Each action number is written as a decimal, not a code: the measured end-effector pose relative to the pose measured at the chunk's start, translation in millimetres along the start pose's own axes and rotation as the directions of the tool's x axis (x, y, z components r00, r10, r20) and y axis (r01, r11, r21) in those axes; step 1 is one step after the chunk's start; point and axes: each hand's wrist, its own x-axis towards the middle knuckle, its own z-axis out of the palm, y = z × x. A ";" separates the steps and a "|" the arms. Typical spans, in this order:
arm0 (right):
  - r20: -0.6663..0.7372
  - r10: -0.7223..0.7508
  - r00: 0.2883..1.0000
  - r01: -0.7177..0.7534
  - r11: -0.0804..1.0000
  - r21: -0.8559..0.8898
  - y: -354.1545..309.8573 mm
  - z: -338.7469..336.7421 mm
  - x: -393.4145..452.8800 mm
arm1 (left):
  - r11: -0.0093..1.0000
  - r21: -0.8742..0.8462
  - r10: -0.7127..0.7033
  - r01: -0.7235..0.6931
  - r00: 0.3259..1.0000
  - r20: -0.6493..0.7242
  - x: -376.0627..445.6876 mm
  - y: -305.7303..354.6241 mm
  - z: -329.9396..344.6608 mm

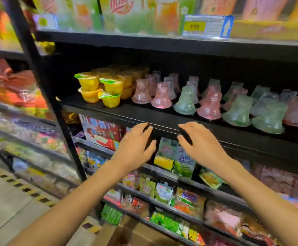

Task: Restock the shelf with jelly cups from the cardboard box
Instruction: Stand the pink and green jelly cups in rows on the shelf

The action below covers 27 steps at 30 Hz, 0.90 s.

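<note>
Yellow jelly cups [101,87] with green-edged lids stand stacked two high at the left end of the black shelf [127,110]. My left hand [135,144] and my right hand [201,141] hover side by side just below the shelf's front lip, fingers relaxed and spread, holding nothing. The cardboard box [127,233] lies on the floor at the bottom edge, between my forearms; its contents are not visible.
Pink and green bell-shaped jellies [210,103] fill the shelf to the right of the cups. Pouches and snack packs crowd the lower shelves [180,162]. A price tag [206,26] hangs on the shelf above. A black upright post [43,82] stands left.
</note>
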 end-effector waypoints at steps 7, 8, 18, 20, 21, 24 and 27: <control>-0.010 -0.225 0.974 0.225 0.966 0.126 -88.6 44.5 30.9 | 0.979 0.074 -0.189 0.188 0.982 0.011 -63.8 -85.0 -16.9; -0.008 -0.262 0.965 0.260 0.954 0.147 -100.7 51.1 32.6 | 0.976 0.069 -0.209 0.208 0.978 0.013 -72.0 -92.7 -17.8; 0.196 -0.359 0.913 0.269 0.888 0.374 -155.2 185.9 -4.7 | 0.918 0.032 -0.394 0.394 0.904 0.167 -162.7 -173.2 63.2; 0.278 -0.306 0.911 0.186 0.904 0.384 -151.5 223.1 -22.0 | 0.895 -0.001 -0.438 0.446 0.878 0.192 -185.3 -188.6 99.4; 0.337 -0.294 0.895 0.168 0.919 0.356 -148.7 238.5 -29.7 | 0.884 -0.012 -0.454 0.467 0.865 0.216 -196.1 -193.8 117.4; 0.454 -0.277 0.847 0.111 0.927 0.358 -137.2 285.0 -52.4 | 0.846 -0.077 -0.485 0.528 0.822 0.298 -225.5 -200.7 173.0; 0.514 -0.223 0.828 0.027 0.932 0.361 -124.2 325.6 -78.5 | 0.809 -0.060 -0.510 0.584 0.750 0.422 -247.3 -194.2 214.0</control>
